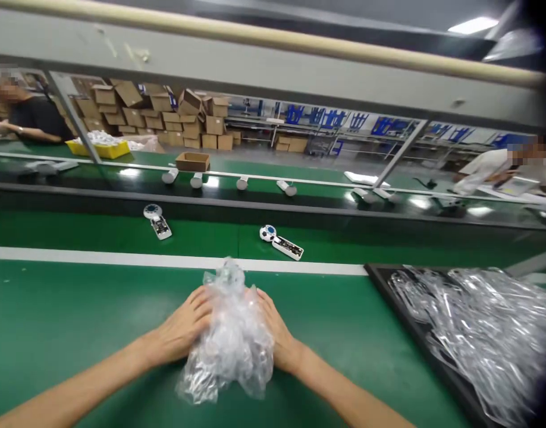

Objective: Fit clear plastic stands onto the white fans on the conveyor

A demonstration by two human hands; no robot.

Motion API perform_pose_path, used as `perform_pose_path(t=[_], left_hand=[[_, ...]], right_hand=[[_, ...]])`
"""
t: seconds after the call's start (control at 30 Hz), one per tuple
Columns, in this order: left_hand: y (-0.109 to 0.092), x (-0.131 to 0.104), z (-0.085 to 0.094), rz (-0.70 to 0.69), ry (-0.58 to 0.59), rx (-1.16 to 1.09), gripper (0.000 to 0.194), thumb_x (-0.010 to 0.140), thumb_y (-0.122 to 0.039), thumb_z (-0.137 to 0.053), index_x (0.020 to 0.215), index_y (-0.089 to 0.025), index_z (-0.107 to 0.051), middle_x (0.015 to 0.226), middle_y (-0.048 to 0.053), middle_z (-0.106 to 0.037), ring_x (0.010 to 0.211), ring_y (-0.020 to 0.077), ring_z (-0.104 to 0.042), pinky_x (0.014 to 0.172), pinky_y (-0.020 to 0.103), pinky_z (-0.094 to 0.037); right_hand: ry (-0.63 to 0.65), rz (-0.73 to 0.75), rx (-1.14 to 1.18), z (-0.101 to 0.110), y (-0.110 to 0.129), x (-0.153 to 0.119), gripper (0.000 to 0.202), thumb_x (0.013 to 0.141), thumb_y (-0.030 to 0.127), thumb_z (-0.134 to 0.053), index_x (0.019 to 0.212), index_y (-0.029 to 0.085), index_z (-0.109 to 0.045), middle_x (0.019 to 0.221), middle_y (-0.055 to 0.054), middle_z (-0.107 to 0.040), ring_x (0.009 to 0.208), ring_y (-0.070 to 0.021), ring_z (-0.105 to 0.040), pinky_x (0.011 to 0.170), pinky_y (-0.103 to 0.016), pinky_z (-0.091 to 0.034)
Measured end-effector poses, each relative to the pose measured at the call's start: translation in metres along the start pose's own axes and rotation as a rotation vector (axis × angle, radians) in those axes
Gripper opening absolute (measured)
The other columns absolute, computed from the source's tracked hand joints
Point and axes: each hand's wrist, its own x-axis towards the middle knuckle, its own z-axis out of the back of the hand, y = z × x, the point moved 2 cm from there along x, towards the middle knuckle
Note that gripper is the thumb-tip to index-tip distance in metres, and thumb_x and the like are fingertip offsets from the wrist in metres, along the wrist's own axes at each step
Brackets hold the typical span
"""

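A crumpled bundle of clear plastic bags [232, 339] is squeezed between my two hands, just above or on the green work surface [99, 309]. My left hand [188, 324] grips it from the left, fingers bent against the plastic. On the other side my right hand [275, 327] presses in, its fingers partly covered by the film. Whether anything lies inside the bundle cannot be made out. Beyond the white line lie two white devices with bare circuit boards: one with a round blue-and-white head [159, 223], the other with a football-patterned head [282, 242].
A black tray [416, 327] heaped with clear plastic pieces [482, 321] stands at the right. Behind the devices runs a dark conveyor [237, 195] carrying several white parts. Across it are a small brown box [193, 161], a yellow bin [107, 150] and people at both sides.
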Motion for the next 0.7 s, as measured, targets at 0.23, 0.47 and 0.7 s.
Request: perform_pose_path(t=[0.23,0.47,0.7], left_hand=[[0.059,-0.032,0.020,-0.241,0.423,0.211,0.023,0.090,-0.017,-0.047,0.107,-0.027,-0.058,0.133,0.001,-0.052,0.136,0.0255,-0.026,0.114,0.053,-0.008],[0.092,-0.077,0.035,-0.009,0.555,0.272,0.062,0.073,0.001,-0.060,0.126,-0.028,-0.048,0.150,0.005,-0.029,0.139,0.0291,-0.020,0.110,0.052,-0.024],[0.077,-0.115,0.063,0.190,0.693,0.296,0.105,0.056,0.019,-0.040,0.141,-0.040,-0.025,0.151,0.002,-0.026,0.132,0.0302,-0.035,0.092,0.036,-0.046]], right_hand=[[0.656,0.345,-0.348,-0.003,-0.005,0.018,0.046,0.091,0.009,-0.037,0.137,0.017,-0.037,0.145,-0.008,-0.038,0.140,-0.0246,-0.013,0.111,-0.053,-0.022],[0.840,0.132,-0.381,0.015,-0.040,-0.009,0.073,0.074,-0.008,-0.042,0.139,0.021,-0.033,0.146,-0.009,-0.035,0.138,-0.0254,-0.023,0.110,-0.051,-0.025],[0.894,-0.093,-0.300,0.056,-0.017,0.013,0.077,0.065,0.000,-0.060,0.136,0.023,-0.041,0.145,-0.015,-0.036,0.132,-0.0358,-0.033,0.104,-0.052,-0.032]])
